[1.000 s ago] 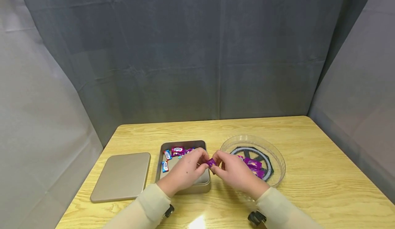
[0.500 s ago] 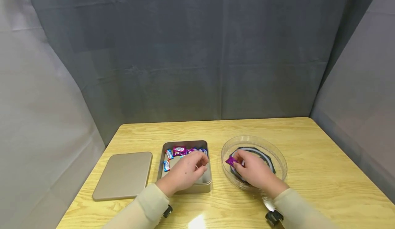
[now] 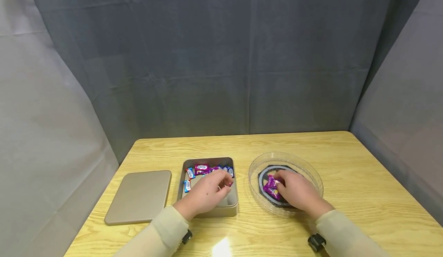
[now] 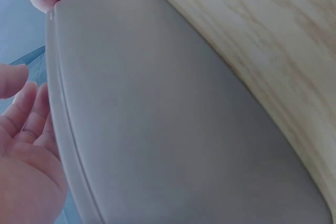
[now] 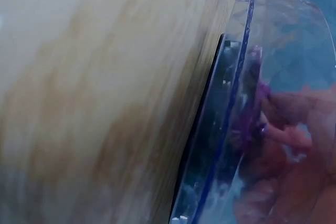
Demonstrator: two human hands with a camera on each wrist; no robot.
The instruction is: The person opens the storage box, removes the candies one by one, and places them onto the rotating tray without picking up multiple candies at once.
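My left hand (image 3: 207, 193) hovers over the square metal tin (image 3: 221, 211), fingers loosely bent with a gap between thumb and fingertips. Inside the tin lie small wrapped candies in purple (image 3: 202, 167) and blue (image 3: 187, 186); the hand hides part of them. My right hand (image 3: 297, 189) reaches down into the round clear plastic bowl (image 3: 320, 184), thumb and fingertips pinching at the purple wrapped candies (image 3: 271, 192). Through the bowl's wall, the right wrist view shows the fingers (image 5: 294, 103) closing on purple wrapper. A dark octagonal piece with a pale ring (image 3: 262, 178) lies under those candies.
The tin's flat lid (image 3: 138, 197) lies on the wooden table (image 3: 363, 195) to the left of the tin. Grey cloth (image 3: 190, 57) hangs behind the table, with paler cloth at both sides. The bowl stands right of the tin.
My right hand leaves the left hand, carries a purple candy rightward and lowers into the bowl among the purple candies. The left hand stays over the tin, its fingertips now apart from that candy.
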